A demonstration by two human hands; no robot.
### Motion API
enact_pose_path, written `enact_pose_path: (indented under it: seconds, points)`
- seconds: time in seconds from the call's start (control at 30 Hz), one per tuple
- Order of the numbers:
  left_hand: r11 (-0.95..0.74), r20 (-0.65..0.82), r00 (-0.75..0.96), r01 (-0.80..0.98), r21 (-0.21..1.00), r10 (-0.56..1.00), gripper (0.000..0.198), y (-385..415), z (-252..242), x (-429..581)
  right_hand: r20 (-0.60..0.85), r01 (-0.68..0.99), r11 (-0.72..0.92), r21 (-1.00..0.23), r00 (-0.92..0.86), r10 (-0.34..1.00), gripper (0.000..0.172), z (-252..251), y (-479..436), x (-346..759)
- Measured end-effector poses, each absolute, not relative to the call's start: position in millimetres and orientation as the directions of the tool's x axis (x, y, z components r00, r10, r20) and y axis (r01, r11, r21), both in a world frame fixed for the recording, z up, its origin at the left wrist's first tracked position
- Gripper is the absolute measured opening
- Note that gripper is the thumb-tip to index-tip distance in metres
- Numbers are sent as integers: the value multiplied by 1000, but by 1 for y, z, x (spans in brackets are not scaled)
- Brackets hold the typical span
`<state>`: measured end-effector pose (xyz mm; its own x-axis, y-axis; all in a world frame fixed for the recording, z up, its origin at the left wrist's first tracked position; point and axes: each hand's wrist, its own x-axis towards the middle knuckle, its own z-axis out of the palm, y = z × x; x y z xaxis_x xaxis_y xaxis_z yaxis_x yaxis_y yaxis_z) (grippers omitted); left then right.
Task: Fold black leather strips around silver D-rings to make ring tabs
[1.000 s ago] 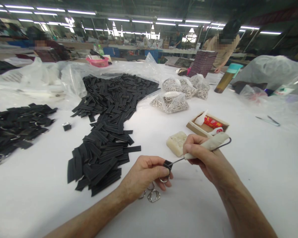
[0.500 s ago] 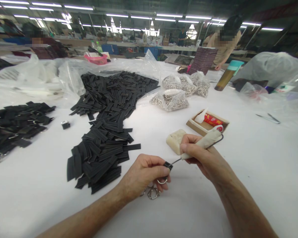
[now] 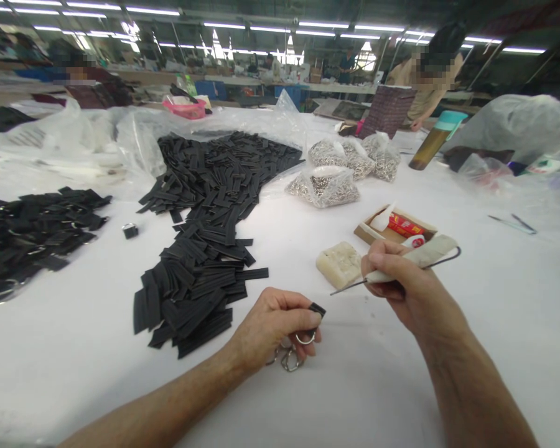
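Note:
Between thumb and fingers, my left hand [image 3: 280, 320] pinches a small folded black strip [image 3: 317, 309] with a metal ring [image 3: 305, 339] at its lower side. More metal rings [image 3: 291, 359] hang under those fingers. My right hand [image 3: 396, 274] grips a pale-handled tool [image 3: 432, 251] whose thin metal tip points left, apart from the strip. Just left of the right hand lies a yellowish block [image 3: 338, 264]. Left of my left hand, loose black strips [image 3: 200, 280] form a long heap.
Black pieces with rings [image 3: 37, 236] are piled at the left, near a single piece [image 3: 130, 231]. Bags of metal rings [image 3: 326, 186], an open cardboard box [image 3: 368, 231], a bottle [image 3: 434, 144] and tweezers [image 3: 513, 223] lie beyond my hands. A person [image 3: 429, 81] stands across the table.
My right hand has moved right and slightly up, drawing the tool's tip away from the black strip. My left hand still holds the strip and ring in nearly the same place.

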<state>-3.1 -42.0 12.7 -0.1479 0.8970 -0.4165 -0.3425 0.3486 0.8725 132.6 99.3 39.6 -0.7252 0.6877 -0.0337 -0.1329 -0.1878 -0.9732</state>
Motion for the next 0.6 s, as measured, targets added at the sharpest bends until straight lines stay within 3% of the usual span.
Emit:
enact_pose_path:
  seconds: [0.6]
  points:
    - [290, -407, -243, -404, 868, 880, 20, -43, 10, 1, 3, -72, -73, -995, -732, 681, 26, 33, 95, 140]
